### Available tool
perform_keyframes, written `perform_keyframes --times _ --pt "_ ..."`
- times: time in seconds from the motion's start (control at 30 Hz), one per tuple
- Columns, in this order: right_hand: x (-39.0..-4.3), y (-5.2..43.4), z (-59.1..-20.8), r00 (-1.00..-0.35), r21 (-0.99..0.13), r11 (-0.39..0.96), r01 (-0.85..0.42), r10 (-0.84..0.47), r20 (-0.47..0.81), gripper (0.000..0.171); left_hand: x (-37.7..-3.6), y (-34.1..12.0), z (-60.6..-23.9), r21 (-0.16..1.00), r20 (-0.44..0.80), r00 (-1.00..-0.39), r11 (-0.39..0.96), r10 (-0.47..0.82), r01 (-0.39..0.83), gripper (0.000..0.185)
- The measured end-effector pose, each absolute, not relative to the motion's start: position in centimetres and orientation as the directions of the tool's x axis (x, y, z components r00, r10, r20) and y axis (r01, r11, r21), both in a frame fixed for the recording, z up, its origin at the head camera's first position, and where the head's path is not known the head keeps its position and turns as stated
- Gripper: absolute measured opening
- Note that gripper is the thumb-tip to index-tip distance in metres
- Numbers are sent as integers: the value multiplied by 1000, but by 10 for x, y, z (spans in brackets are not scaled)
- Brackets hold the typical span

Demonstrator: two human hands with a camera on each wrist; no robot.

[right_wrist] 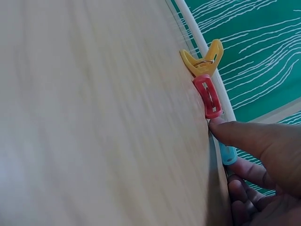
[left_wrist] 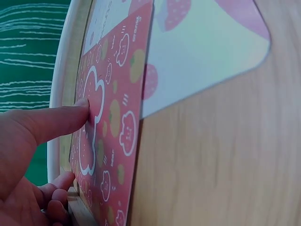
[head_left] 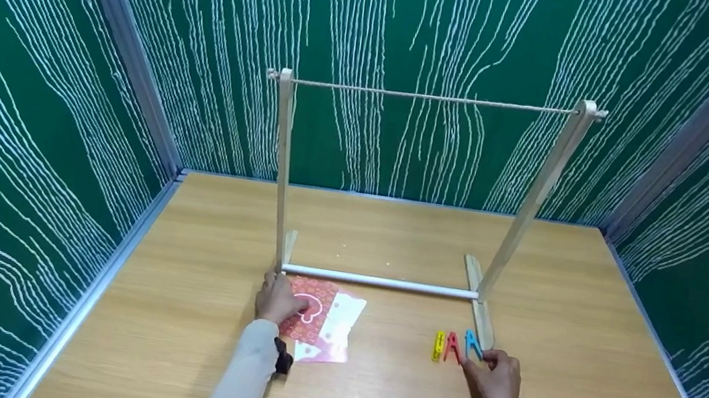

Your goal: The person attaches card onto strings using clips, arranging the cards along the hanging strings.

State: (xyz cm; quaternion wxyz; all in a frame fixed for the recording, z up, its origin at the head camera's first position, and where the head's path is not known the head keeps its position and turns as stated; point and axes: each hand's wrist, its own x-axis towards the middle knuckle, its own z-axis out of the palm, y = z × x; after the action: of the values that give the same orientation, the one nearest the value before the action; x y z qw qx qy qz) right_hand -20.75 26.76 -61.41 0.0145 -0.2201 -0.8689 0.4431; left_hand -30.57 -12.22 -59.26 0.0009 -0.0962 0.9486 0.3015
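Observation:
My left hand holds the left side of a red printed card with a white bear outline, its thumb on the face and its fingers at the edge. Partly under that card lies a white-and-pink card. On the right, my right hand has thumb and forefinger on either side of a blue clothespin, partly covered by the thumb in the right wrist view. Close to the thumb tip is a red clothespin, and a yellow clothespin lies beside it.
Behind the cards and clothespins stands a wooden frame with a cord strung across its top. A white rod joins its feet. Green walls with white lines surround the wooden table.

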Motion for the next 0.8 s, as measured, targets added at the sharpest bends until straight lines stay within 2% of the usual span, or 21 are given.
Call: perform_keyframes --times 0.13,0.23,0.37,0.47,0.67,0.8 --pt "-206 267 -613 -907 -783 512 354 392 -154 48 -307 -121 -592 570 -61 -979 799 -193 -193 64" --pt "-205 267 -613 -915 -779 542 315 393 -97 48 -307 -121 -592 556 -48 -979 809 -198 -190 63" --pt "-204 267 -614 -920 -769 573 284 390 -49 49 -307 -120 -591 543 -22 -983 823 -185 -167 71" --pt "-203 267 -615 -919 -777 552 302 386 -83 52 -308 -121 -591 543 -25 -984 824 -174 -159 74" --pt "-203 265 -615 -906 -784 501 367 383 -180 60 -308 -123 -592 536 -55 -985 828 -161 -165 65" --pt "-204 263 -616 -899 -763 519 386 398 -184 61 -307 -124 -593 545 -64 -986 822 -156 -166 68"
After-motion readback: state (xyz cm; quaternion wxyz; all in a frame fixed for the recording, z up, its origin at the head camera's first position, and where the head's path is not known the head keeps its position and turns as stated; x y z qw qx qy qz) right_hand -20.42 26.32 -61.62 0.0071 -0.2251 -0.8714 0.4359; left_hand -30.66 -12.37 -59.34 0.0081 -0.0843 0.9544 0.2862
